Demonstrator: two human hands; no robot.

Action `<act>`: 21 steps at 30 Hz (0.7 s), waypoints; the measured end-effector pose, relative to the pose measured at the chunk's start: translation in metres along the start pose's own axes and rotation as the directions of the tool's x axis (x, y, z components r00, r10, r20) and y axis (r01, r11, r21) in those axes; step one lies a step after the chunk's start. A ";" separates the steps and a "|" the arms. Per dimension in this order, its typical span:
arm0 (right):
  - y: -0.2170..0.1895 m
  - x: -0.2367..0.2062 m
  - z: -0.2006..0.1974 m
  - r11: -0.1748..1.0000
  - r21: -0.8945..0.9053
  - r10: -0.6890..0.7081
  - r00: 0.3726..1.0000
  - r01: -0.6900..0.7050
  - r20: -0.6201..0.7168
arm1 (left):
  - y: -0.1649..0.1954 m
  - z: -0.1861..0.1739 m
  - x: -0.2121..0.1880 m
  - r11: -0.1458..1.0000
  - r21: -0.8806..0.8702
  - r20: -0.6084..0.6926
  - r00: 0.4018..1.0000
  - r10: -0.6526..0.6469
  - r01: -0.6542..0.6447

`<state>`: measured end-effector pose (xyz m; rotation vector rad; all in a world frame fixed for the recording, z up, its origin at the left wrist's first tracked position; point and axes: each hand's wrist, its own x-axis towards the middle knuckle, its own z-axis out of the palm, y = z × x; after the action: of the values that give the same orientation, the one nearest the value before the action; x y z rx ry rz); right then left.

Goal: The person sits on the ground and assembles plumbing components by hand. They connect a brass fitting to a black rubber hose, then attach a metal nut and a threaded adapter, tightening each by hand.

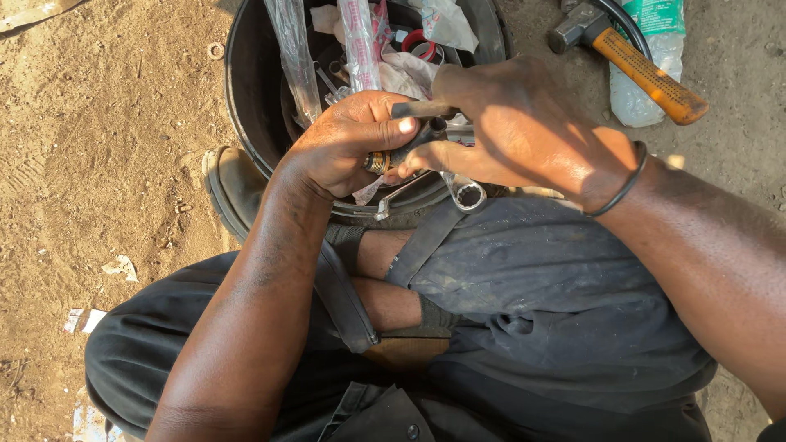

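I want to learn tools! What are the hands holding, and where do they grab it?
Both hands share one small dark part. The left hand grips its brass end; the right hand pinches the other end. What it is cannot be told.

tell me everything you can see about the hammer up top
The hammer lies flat on the sandy ground at the upper right, untouched by either hand. Its dark grey metal head points to the upper left; the orange, ribbed grip runs down to the right and ends in a blunt butt. It rests across a clear plastic bottle and beside the rim of the black tub.
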<state>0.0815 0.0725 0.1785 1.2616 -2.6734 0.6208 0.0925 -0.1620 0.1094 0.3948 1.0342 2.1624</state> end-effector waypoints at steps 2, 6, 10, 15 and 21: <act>0.000 -0.001 0.004 1.000 -0.019 -0.002 1.000 0.002 0.001 | 0.000 0.001 -0.001 0.999 0.039 0.006 1.000 0.014 -0.014; 0.002 -0.002 0.006 0.997 -0.042 -0.069 0.997 0.069 -0.018 | -0.002 0.002 -0.005 0.999 0.018 0.014 0.999 0.032 -0.033; 0.000 -0.001 0.005 0.993 -0.050 -0.109 0.993 0.106 -0.049 | -0.001 0.001 -0.006 0.999 0.028 0.101 0.995 0.023 -0.026; -0.003 -0.002 0.002 0.995 -0.017 -0.099 0.995 0.099 -0.002 | -0.002 0.001 -0.007 1.000 -0.014 0.134 0.991 0.004 -0.002; -0.002 0.000 0.005 0.995 -0.041 -0.092 0.996 0.092 -0.014 | -0.004 0.000 -0.007 1.000 -0.014 0.122 0.992 0.023 -0.022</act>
<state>0.0835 0.0694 0.1750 1.3546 -2.5845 0.5594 0.0994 -0.1647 0.1063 0.5281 0.9516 2.1350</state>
